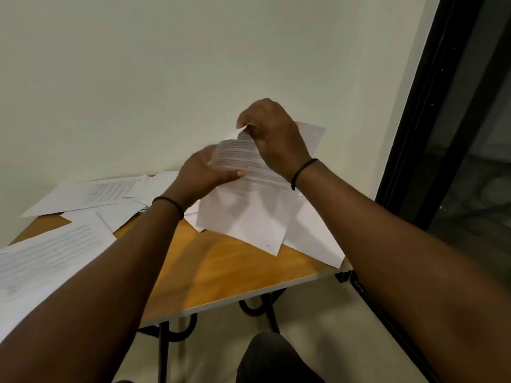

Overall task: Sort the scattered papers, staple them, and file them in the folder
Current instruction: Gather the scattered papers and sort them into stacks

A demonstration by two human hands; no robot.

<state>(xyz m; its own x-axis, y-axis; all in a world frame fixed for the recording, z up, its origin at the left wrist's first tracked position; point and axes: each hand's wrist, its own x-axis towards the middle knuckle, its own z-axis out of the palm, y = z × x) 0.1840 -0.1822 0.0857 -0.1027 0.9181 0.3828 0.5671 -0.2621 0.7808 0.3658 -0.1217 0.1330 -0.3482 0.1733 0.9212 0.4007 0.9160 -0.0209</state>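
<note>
**Two hands lift printed sheets above a paper-strewn tabletop**

A person's left hand (203, 172) holds a small bundle of papers (243, 205) from its left edge, thumb laid flat across the printed face and the other fingers hidden behind. The right hand (272, 134) pinches the top corner of the front sheet, curling it forward. More loose sheets (83, 194) lie scattered to the left of the left fingers, and one (312, 239) sits just beneath the bundle.

To sort well, the person would likely check each heading, square the edges, and keep a firm hold so no page slips.

The wooden tabletop (221, 272) stands on dark metal legs against a plain pale wall (166, 64). A dark-framed window or door (456, 134) lies to the right of the right fingers. No stapler or folder is visible.
</note>
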